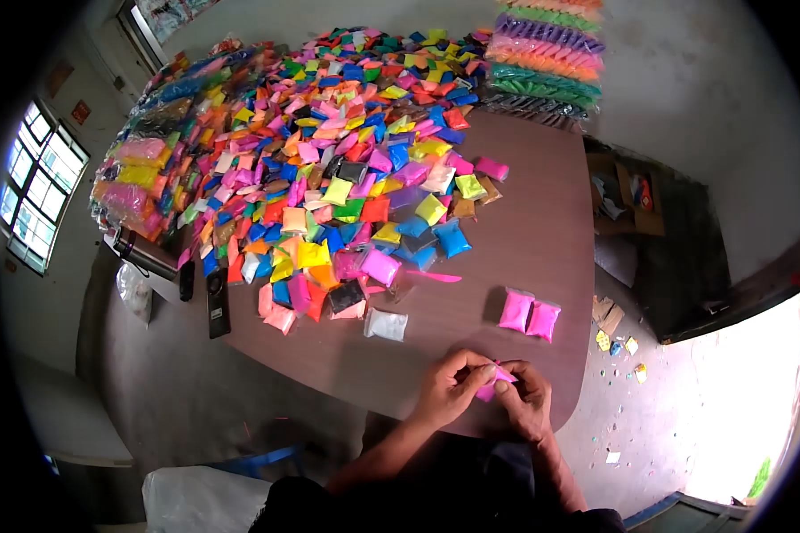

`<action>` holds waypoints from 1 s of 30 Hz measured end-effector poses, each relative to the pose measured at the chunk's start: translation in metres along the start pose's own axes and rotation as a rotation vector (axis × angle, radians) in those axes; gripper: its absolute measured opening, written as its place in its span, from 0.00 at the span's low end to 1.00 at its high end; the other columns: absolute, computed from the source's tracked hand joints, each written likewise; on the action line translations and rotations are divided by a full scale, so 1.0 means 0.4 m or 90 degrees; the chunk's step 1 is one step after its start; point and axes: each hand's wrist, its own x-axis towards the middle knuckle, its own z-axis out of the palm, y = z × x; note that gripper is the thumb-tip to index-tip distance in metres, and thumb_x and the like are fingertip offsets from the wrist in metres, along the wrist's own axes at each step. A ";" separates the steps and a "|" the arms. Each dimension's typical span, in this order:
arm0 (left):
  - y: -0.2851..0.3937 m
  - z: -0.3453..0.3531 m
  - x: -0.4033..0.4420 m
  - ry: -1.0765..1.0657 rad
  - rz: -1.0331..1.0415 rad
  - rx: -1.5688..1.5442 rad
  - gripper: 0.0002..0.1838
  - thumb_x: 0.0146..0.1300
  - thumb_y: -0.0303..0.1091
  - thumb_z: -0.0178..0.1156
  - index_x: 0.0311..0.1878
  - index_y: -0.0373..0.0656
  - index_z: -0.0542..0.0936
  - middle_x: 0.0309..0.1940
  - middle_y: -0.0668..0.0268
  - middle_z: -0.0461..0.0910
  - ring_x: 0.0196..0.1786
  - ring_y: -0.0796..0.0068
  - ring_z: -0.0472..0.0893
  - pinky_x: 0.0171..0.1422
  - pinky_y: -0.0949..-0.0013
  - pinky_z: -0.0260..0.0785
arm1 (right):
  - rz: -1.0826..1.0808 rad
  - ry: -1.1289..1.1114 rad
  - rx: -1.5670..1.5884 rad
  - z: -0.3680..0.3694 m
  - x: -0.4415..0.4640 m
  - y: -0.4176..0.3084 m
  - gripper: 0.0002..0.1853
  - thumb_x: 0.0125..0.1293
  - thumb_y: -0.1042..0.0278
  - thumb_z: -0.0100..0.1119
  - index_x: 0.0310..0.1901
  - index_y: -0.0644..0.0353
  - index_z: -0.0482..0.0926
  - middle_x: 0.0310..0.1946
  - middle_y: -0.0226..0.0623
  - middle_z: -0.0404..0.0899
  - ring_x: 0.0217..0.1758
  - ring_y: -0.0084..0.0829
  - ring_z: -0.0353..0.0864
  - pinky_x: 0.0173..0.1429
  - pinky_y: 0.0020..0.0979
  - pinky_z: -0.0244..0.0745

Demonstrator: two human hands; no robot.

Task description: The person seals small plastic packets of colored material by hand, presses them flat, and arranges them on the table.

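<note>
Both hands meet at the near edge of the brown table [453, 329]. Between them is a small pink packet [487, 391], partly covered by the fingers. My left hand [454, 385] pinches it from the left with thumb and fingers. From the right, my right hand [526, 401] grips its upper right side, the thumb pressed on it. Two plump pink packets [516, 310] lie side by side just beyond my hands. Farther left rests a clear packet with white filling [387, 324].
A large heap of colourful packets [329, 160] covers the table's far and left parts. Stacked bundles of bagged packets [547, 58] stand at the back right. A dark remote-like object [217, 304] and a metal flask [144, 253] sit at the left edge. An open cardboard box [627, 195] is at right.
</note>
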 end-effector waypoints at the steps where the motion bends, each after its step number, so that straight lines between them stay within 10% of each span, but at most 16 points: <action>1: -0.005 0.006 0.000 0.008 0.016 0.006 0.09 0.72 0.33 0.67 0.45 0.36 0.84 0.34 0.69 0.85 0.33 0.86 0.80 0.38 0.77 0.72 | 0.016 0.012 0.020 0.000 0.001 -0.003 0.09 0.71 0.74 0.67 0.49 0.69 0.83 0.46 0.38 0.84 0.48 0.25 0.81 0.53 0.27 0.75; 30: 0.025 0.043 0.012 -0.035 -0.028 0.111 0.14 0.73 0.37 0.66 0.34 0.37 0.78 0.23 0.69 0.76 0.26 0.84 0.70 0.30 0.72 0.64 | -0.075 0.149 0.081 0.030 0.036 0.024 0.13 0.80 0.61 0.57 0.45 0.65 0.79 0.35 0.28 0.80 0.38 0.18 0.75 0.42 0.24 0.73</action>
